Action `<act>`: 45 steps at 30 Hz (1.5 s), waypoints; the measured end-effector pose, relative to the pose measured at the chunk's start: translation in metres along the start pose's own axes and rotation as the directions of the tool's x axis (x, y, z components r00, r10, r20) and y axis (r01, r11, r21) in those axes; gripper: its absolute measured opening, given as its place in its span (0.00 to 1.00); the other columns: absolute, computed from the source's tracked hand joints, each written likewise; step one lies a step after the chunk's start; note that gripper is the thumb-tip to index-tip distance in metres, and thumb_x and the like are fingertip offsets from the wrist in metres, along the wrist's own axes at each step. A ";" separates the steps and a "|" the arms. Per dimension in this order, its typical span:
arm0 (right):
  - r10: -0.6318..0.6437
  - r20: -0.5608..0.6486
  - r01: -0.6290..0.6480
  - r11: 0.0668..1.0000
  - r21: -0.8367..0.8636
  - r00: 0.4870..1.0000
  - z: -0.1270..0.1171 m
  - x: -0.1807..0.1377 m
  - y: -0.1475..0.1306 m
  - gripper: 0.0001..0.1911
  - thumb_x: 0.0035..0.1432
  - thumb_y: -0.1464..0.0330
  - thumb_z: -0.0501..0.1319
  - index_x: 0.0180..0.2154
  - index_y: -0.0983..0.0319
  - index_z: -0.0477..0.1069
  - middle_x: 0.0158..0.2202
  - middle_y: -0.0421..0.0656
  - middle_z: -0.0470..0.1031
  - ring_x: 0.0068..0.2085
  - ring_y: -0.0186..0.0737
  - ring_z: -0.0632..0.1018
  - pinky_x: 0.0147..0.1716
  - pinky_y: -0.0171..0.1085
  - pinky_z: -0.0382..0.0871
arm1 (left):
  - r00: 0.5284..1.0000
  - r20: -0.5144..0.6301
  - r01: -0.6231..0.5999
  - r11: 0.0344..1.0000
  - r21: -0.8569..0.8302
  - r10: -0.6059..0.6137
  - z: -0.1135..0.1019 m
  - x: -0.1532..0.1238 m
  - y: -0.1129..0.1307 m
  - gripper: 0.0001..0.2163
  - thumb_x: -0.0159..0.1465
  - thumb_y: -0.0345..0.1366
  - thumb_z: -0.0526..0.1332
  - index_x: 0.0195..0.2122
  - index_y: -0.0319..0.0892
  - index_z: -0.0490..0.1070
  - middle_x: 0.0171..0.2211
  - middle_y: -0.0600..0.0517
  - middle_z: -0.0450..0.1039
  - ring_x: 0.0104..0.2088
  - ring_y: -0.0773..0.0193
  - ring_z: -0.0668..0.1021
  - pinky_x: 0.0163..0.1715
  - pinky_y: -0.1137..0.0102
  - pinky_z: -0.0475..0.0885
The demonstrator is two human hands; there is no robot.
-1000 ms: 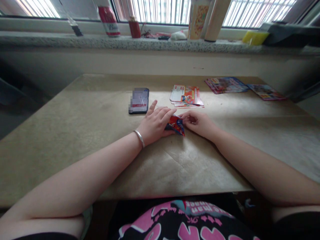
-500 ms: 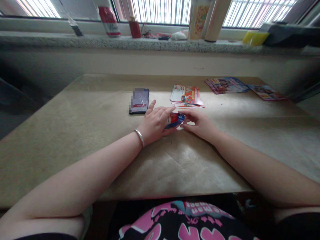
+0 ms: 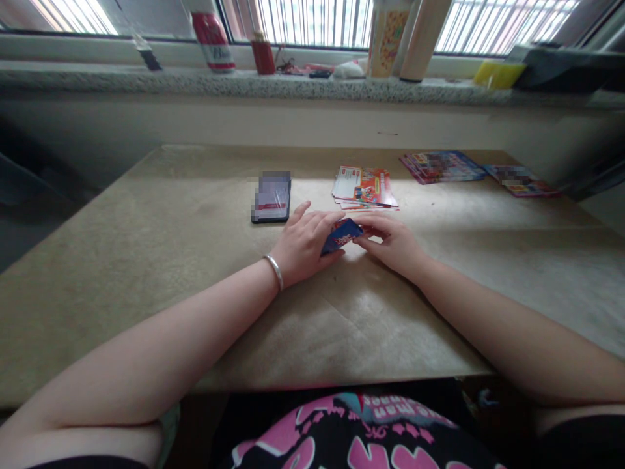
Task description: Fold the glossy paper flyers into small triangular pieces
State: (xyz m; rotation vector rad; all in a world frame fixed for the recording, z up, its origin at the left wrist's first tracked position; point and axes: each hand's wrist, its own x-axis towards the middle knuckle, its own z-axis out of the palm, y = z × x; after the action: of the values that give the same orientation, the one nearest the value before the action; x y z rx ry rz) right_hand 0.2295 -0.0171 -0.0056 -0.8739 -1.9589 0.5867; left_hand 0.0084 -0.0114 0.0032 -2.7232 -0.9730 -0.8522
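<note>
Between my two hands is a small blue printed piece (image 3: 342, 236), thin and folded or tilted up; it looks like a card or paper box. My left hand (image 3: 312, 241), with a silver bangle at the wrist, grips its left side with the thumb below and the fingers over the top. The thumb and fingertips of my right hand (image 3: 385, 240) pinch its right end. Just beyond the hands lies a stack of red and white printed cards (image 3: 366, 187). A phone (image 3: 272, 197) rests on the table to the left of the stack.
Glossy booklets (image 3: 442, 167) lie at the table's back right, with another printed pile (image 3: 522, 180) beside them. Along the windowsill (image 3: 293, 86) stand a red-and-white can (image 3: 213, 40), a red bottle (image 3: 263, 53), a clear container (image 3: 388, 42) and a yellow object (image 3: 499, 75).
The piece between my hands has turned so that a blue printed face shows where red and blue showed before. My right fingers have closed in on its end. Other things stayed put.
</note>
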 end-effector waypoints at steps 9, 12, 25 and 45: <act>-0.065 -0.046 0.062 0.997 -0.055 0.997 0.004 -0.003 -0.007 0.16 0.57 0.70 0.63 0.48 0.55 0.74 0.45 0.43 0.77 0.43 0.38 0.78 0.39 0.38 0.78 | 0.991 -0.103 0.068 0.990 -0.120 -0.080 0.003 0.000 -0.005 0.24 0.58 0.43 0.66 0.53 0.43 0.62 0.48 0.49 0.75 0.48 0.57 0.76 0.59 0.57 0.57; -0.057 -0.058 0.053 0.997 -0.062 0.997 0.004 -0.003 -0.011 0.15 0.57 0.69 0.63 0.47 0.54 0.75 0.44 0.43 0.77 0.43 0.38 0.78 0.38 0.37 0.78 | 0.994 -0.087 0.052 0.991 -0.127 -0.063 0.003 0.001 -0.005 0.24 0.59 0.45 0.65 0.53 0.43 0.62 0.48 0.48 0.74 0.49 0.56 0.75 0.59 0.57 0.58; -0.076 -0.061 0.068 0.991 -0.118 0.995 0.002 -0.002 -0.013 0.12 0.59 0.68 0.62 0.45 0.55 0.76 0.44 0.44 0.78 0.45 0.39 0.77 0.40 0.38 0.77 | 0.991 0.031 0.132 0.953 -0.272 -0.128 -0.003 0.003 -0.002 0.21 0.62 0.45 0.59 0.54 0.42 0.64 0.50 0.47 0.74 0.50 0.56 0.75 0.54 0.59 0.62; -0.066 -0.195 0.046 0.994 -0.103 0.979 0.006 -0.004 -0.026 0.08 0.58 0.68 0.63 0.41 0.55 0.76 0.42 0.43 0.77 0.42 0.37 0.77 0.29 0.33 0.76 | 0.985 -0.124 0.076 0.951 -0.300 -0.118 0.002 0.008 0.000 0.12 0.66 0.41 0.58 0.49 0.46 0.65 0.49 0.48 0.75 0.52 0.61 0.76 0.66 0.50 0.47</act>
State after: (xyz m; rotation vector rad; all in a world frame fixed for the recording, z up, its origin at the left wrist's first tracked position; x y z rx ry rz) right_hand 0.2169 -0.0370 0.0071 -0.8992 -1.8365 0.3579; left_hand 0.0145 -0.0069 0.0056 -2.8217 -1.0324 -1.2841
